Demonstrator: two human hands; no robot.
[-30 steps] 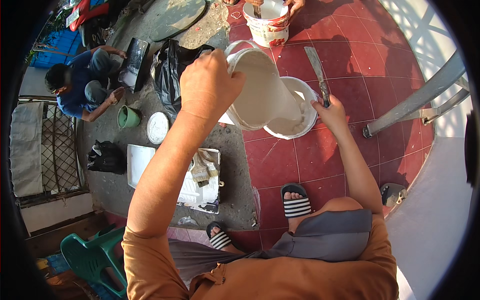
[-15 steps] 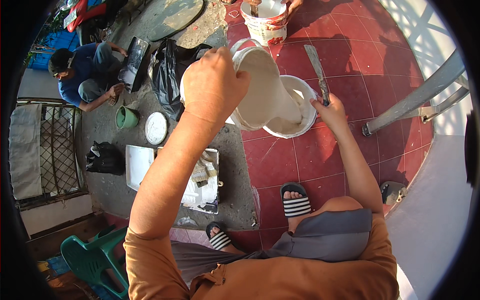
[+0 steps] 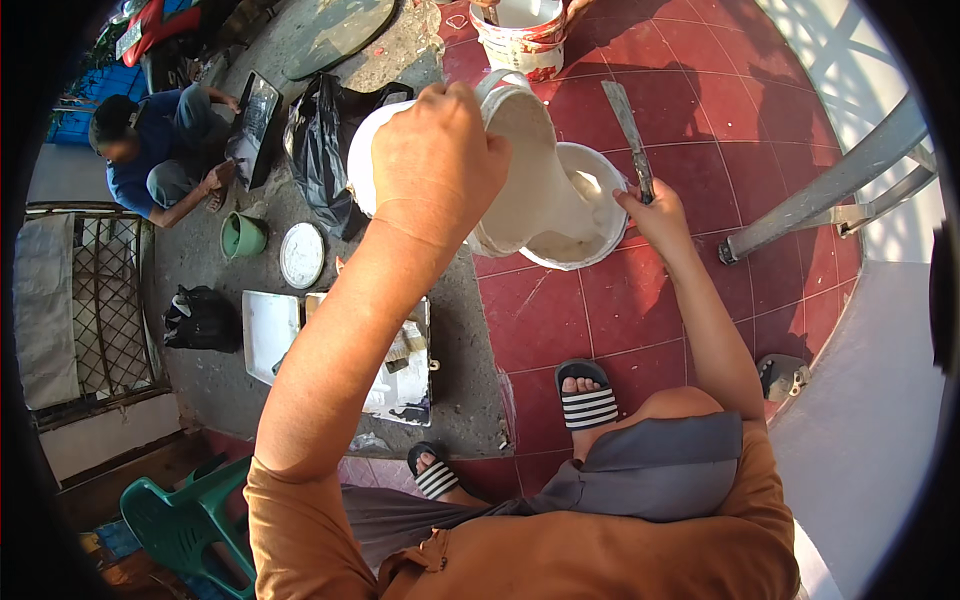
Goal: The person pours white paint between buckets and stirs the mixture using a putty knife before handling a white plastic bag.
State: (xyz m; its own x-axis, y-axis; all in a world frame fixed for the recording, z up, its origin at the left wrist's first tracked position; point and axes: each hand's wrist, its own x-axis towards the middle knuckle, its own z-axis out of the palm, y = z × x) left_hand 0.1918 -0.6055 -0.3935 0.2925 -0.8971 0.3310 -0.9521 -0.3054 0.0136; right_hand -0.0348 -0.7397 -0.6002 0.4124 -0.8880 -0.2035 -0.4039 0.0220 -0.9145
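Observation:
My left hand grips a white bucket by its upper part, holding it tilted, with pale, thick liquid running over its lip into a second white bucket below. My right hand holds a long flat scraper upright by its dark handle, beside the lower bucket's rim; whether it touches that bucket I cannot tell. Beneath my left forearm an open tray lies on the concrete, with paintbrushes beside it, partly hidden by that arm.
A co-worker crouches left by a black tray. Another person's hands hold a red-stained bucket ahead. Also around: green pail, lid, black bags, green chair, metal legs right.
My left hand and the tilted bucket have shifted slightly to the right and away from me, the pouring continuing. My right hand still holds the scraper in much the same position.

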